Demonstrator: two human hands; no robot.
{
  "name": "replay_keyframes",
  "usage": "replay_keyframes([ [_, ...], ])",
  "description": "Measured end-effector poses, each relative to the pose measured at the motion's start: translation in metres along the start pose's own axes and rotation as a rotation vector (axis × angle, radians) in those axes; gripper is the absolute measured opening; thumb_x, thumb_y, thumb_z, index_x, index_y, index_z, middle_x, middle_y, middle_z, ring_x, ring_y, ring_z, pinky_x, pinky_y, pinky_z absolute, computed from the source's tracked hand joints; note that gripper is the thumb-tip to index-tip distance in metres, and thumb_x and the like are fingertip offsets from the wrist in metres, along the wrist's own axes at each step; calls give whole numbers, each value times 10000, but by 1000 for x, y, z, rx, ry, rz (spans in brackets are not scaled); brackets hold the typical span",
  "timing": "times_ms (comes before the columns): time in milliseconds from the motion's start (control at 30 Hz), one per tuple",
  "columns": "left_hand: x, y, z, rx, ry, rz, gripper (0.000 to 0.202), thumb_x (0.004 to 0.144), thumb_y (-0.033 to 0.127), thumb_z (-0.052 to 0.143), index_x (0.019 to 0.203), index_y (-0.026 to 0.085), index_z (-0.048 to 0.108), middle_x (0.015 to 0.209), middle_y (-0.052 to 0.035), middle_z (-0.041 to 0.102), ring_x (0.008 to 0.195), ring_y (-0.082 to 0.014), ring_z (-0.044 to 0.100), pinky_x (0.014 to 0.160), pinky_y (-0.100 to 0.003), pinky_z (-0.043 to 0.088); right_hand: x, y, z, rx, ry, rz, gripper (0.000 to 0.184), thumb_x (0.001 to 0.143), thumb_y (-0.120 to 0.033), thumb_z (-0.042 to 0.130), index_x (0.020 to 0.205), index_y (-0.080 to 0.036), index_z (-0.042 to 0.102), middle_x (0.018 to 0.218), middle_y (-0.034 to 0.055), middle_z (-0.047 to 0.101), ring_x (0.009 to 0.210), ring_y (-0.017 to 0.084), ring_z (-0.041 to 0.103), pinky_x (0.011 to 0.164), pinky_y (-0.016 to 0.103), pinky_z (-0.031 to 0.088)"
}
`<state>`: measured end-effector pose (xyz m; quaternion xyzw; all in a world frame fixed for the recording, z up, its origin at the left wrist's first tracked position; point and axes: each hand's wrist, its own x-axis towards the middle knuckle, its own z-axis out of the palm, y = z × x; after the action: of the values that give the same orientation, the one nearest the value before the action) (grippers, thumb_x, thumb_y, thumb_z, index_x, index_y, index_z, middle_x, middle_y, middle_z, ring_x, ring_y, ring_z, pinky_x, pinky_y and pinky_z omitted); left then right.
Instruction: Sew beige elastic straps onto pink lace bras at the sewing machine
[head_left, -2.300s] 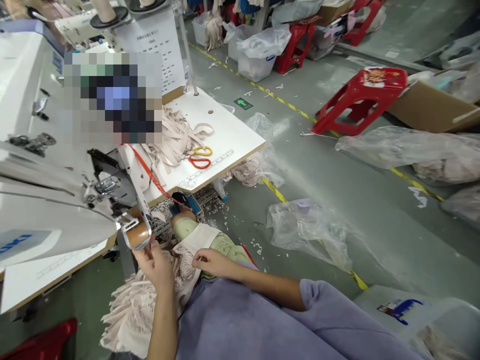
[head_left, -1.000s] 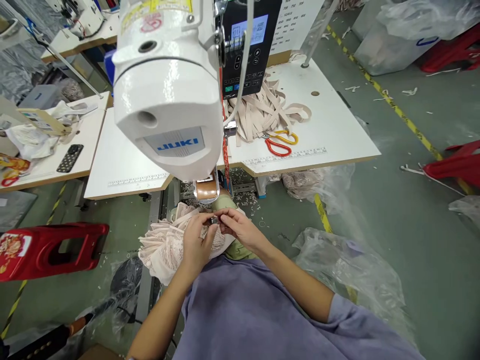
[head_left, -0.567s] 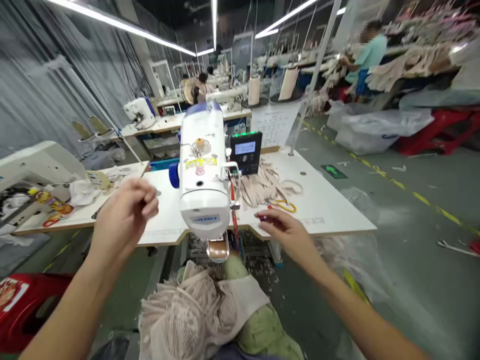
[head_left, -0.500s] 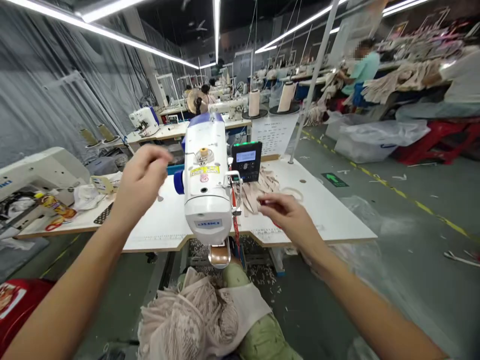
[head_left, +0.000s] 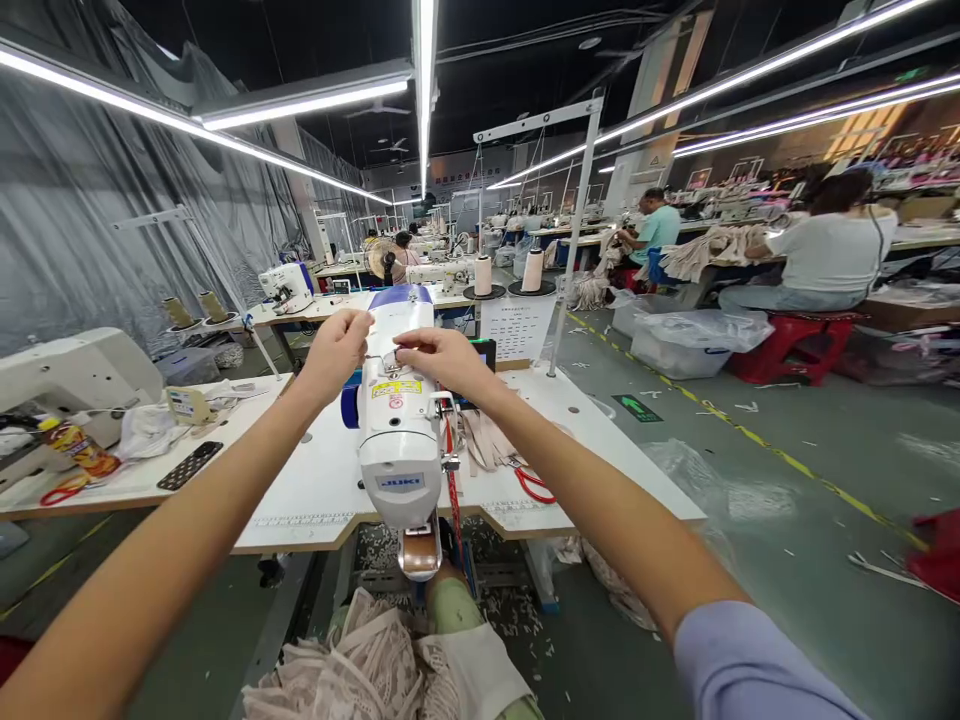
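The left hand [head_left: 339,352] reaches far out beside the top of the white sewing machine [head_left: 397,430], fingers curled tight. The right hand [head_left: 446,362] bends over that top, thumb and fingertips close together. I can't tell what either holds. The machine sits mid-table [head_left: 315,485], with lacy cloth [head_left: 375,660] piled near.
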<state>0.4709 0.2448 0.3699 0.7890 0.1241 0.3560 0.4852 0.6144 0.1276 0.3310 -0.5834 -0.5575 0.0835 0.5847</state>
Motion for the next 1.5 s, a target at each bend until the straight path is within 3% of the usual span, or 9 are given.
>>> replay_keyframes([
  [200,-12,-3,2,-237,20,-61,115,692,224,585,741,183,491,603,81,348,436,-47,259,421,-179,177,19,-12,0,-245,-164,-3,226,816,-207,735,1036,-194,787,972,27,745,893,176,649,842,306,481],
  [433,-18,9,-7,-214,-33,-95,110,702,218,609,789,175,556,589,75,380,427,-44,266,404,-173,189,22,-4,-3,-408,-119,-119,184,932,-310,643,955,-207,795,1078,64,719,1072,228,625,972,358,444],
  [533,-24,18,-7,-160,-97,-137,137,733,230,643,731,173,518,571,73,383,419,-36,262,399,-171,172,31,-1,-2,-502,-20,-279,179,884,-245,705,1048,-225,773,1160,68,696,1123,240,594,1027,384,403],
  [667,-30,30,-6,-210,-187,-196,185,753,216,608,660,179,453,559,67,360,410,-31,239,394,-174,165,32,-3,-14,-785,-167,-535,191,966,-251,598,1004,-222,783,1081,78,729,1022,245,616,911,366,423],
  [900,-50,51,-21,-344,-238,-324,69,758,168,584,699,145,556,541,76,291,391,-25,181,362,-168,118,3,-16,-18,-756,-139,-430,174,939,-253,619,1030,-271,767,942,2,757,768,169,632,667,283,385],
  [1067,-50,47,-25,-440,-170,-283,132,811,187,600,703,148,536,552,72,327,393,-20,221,351,-143,158,37,-18,2,-689,-151,-327,96,873,-254,689,936,-245,760,847,-25,740,718,147,601,633,264,347],
  [1233,-59,36,-34,-395,-136,-352,174,842,189,584,684,146,526,538,74,325,388,-20,210,347,-146,147,38,-12,-20,-747,-193,-326,137,867,-292,667,824,-195,754,851,39,658,783,181,572,683,293,369],
  [1367,-63,55,-24,-517,-220,-309,251,894,225,556,662,158,487,561,67,314,398,-18,225,365,-149,166,27,-23,-17,-614,-389,-330,222,915,-366,614,833,-196,732,820,23,628,747,167,555,683,288,387],
  [1500,-56,64,-14,-515,-138,-196,279,936,219,511,666,162,466,563,64,314,400,-17,219,375,-150,161,43,-27,-7,-797,-328,-299,149,882,-257,642,775,-181,713,787,27,630,741,176,533,650,295,338],
])
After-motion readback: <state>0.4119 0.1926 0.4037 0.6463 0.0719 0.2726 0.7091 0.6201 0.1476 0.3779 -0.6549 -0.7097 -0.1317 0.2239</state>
